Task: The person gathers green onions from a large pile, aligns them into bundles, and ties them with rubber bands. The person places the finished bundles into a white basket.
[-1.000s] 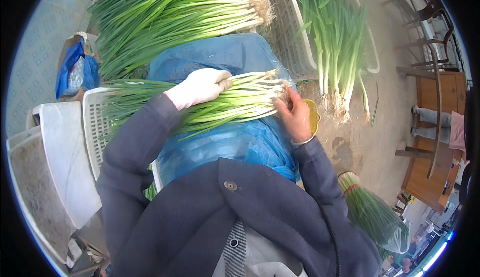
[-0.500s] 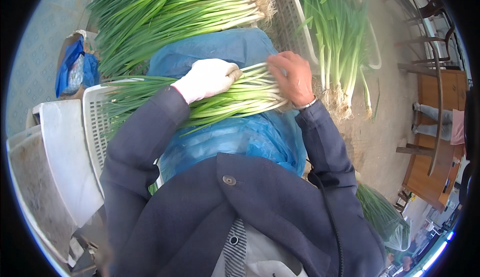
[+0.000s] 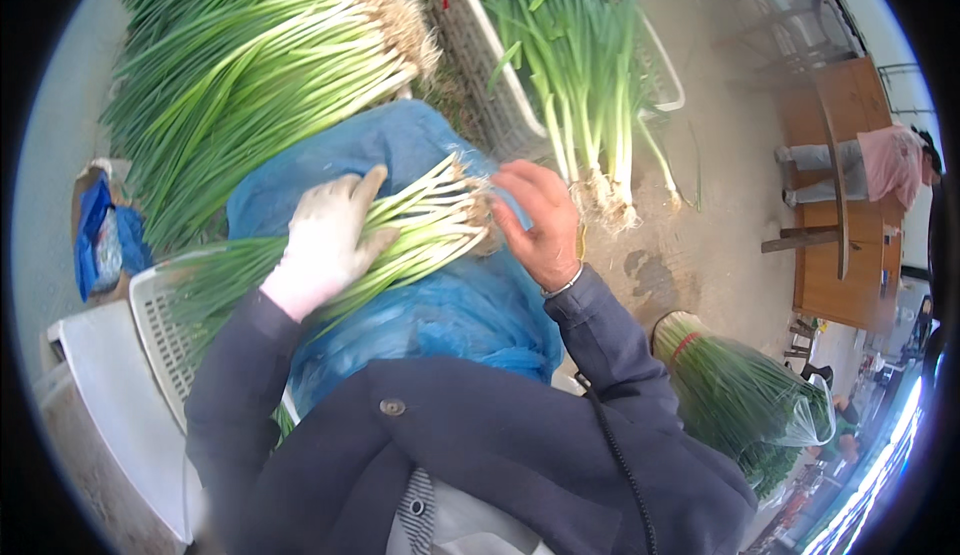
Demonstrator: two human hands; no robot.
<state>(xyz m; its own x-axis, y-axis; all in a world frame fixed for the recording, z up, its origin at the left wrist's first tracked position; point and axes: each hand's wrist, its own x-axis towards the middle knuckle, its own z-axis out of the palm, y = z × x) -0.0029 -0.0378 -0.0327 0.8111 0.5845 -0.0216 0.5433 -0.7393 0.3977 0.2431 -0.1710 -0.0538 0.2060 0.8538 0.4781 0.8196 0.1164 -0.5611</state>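
A loose bunch of scallions [image 3: 425,225] lies across the blue plastic sheet [image 3: 420,310] on my lap, its pale root ends to the right and its green leaves to the left. My left hand [image 3: 325,240], in a white glove, grips the stalks around their middle, thumb raised along the upper side. Bare and with a thin band at the wrist, my right hand [image 3: 540,223] is beside the root ends. Its thumb and fingers are apart, with nothing seen between them; whether the fingertips touch the roots I cannot tell.
A large heap of scallions [image 3: 270,65] lies at the far left. Longer green stalks [image 3: 590,85] lean in a white crate [image 3: 660,65] at the far right. A white basket [image 3: 155,325] stands left of me. A tied bundle [image 3: 730,385] is to my right. Someone in pink [image 3: 893,165] is beyond.
The view has swung to the right. My right hand has come off the root ends, which now show, and its fingers have spread. My left hand's thumb has lifted away from its fingers.
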